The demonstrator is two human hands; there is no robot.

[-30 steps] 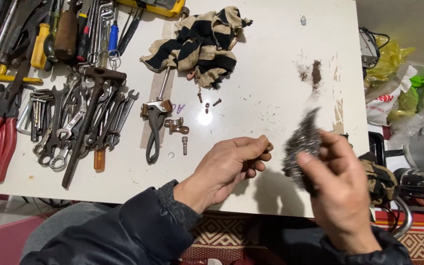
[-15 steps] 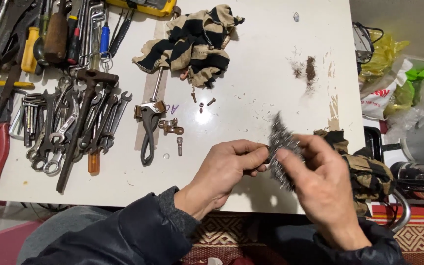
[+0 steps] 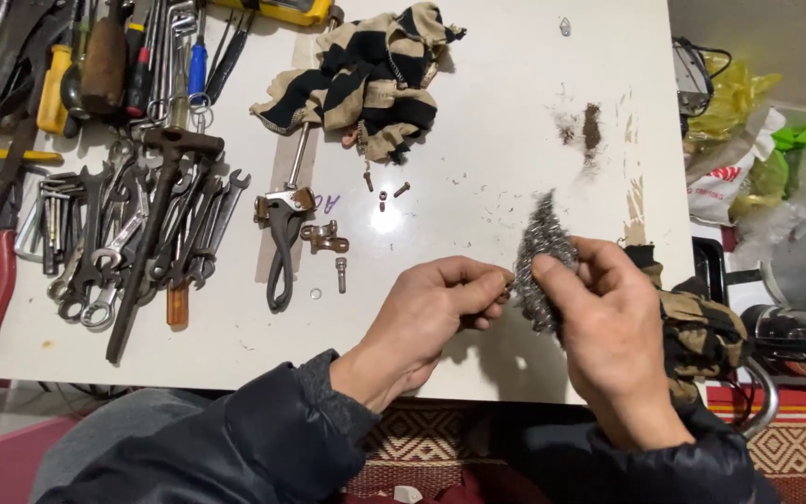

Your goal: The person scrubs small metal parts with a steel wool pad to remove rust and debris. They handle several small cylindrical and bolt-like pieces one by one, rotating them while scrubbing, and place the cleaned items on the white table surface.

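right hand [image 3: 608, 327] grips steel wool [image 3: 541, 257] | left hand [image 3: 431, 313] touching | table edge [image 3: 478, 397] below

Two hands [image 3: 515, 317], one steel-wool pad [image 3: 541, 261]

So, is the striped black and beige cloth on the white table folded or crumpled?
Crumpled: the striped black and beige cloth lies bunched in irregular folds.

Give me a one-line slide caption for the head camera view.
Right hand presses steel wool against left hand's fingertips.
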